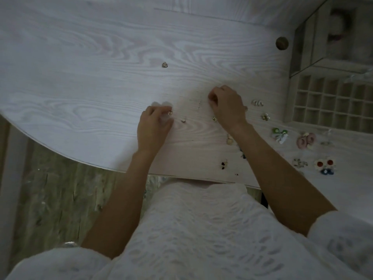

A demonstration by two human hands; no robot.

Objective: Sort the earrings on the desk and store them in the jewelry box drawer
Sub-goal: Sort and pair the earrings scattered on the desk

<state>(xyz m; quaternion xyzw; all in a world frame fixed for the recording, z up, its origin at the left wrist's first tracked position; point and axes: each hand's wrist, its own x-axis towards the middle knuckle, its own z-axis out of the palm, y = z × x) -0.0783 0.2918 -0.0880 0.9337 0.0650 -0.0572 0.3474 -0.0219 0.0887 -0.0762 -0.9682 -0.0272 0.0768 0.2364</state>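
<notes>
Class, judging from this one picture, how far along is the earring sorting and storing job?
Done: several pairs lie grouped by the drawer, such as the pink pair. In hand: the left hand pinches a small gold earring; the right hand works nearby. Left: a lone earring sits apart, and the visible drawer compartments look empty.

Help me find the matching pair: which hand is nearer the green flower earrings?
Right. The right hand lies just up-left of the green flower earrings; the left hand sits much farther left, across the desk.
</notes>
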